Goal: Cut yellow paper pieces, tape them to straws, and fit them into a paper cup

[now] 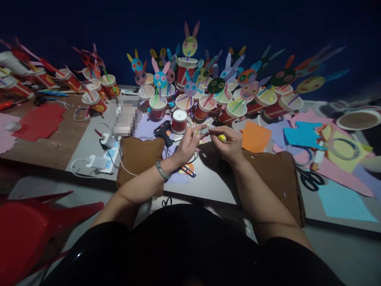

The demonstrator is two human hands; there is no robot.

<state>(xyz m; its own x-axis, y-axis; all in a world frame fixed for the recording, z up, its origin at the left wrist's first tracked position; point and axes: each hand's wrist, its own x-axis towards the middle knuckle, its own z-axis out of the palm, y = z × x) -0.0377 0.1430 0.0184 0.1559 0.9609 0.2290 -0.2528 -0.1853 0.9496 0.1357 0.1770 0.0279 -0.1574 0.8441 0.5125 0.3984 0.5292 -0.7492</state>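
My left hand (pixel 187 143) pinches a small pale, partly see-through piece (pixel 204 131) over the middle of the table; its kind is too small to tell. My right hand (pixel 230 145) is closed, thumb and fingertip meeting the piece's right end. A yellow object (pixel 222 138) shows within the right hand's curled fingers, mostly hidden by them. Just beyond my left hand stands an upturned red paper cup (pixel 179 120) with a white base. Left of that hand lies a black glue gun (pixel 164 133).
Behind stand several red cups with paper rabbit heads (pixel 190 47). Brown cushions (pixel 142 155) lie under both forearms. A power strip (pixel 110 158) with cables sits left. Coloured paper (pixel 256 136), tape rolls and black scissors (pixel 312 179) spread right. A red chair (pixel 26 234) stands front left.
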